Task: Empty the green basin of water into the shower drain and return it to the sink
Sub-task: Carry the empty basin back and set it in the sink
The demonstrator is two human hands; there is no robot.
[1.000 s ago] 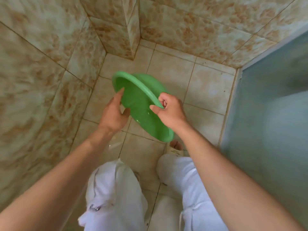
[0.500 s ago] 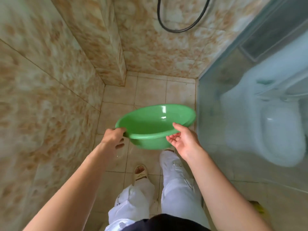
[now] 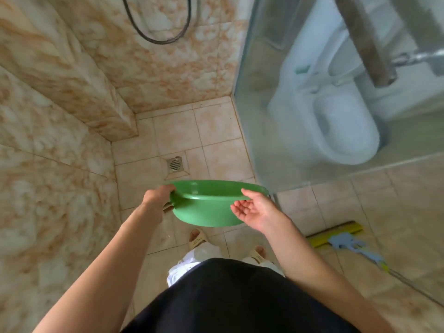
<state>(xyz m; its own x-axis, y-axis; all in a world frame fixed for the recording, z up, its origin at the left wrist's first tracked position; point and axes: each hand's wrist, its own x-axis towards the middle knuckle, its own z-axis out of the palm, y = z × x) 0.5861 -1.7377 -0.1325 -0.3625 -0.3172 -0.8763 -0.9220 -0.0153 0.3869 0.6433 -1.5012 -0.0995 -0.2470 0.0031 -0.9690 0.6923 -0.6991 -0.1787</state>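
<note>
The green basin [image 3: 206, 207] is held level at about waist height over the tiled floor, rim up; no water shows in it. My left hand [image 3: 157, 197] grips its left rim. My right hand [image 3: 254, 207] holds the right rim, thumb over the edge and palm turned up under it. The square metal shower drain [image 3: 174, 164] lies in the floor just beyond the basin. The sink is not in view.
A marbled tile wall with a ledge [image 3: 79, 92] runs along the left. A glass partition [image 3: 300, 116] stands to the right, with a white toilet [image 3: 336, 121] behind it. A yellow and blue mop [image 3: 341, 239] lies on the floor at right. A shower hose [image 3: 158, 32] hangs above.
The basin went from tilted on edge to level and upright. The view has pulled back from the shower corner, so the drain and the mop now show.
</note>
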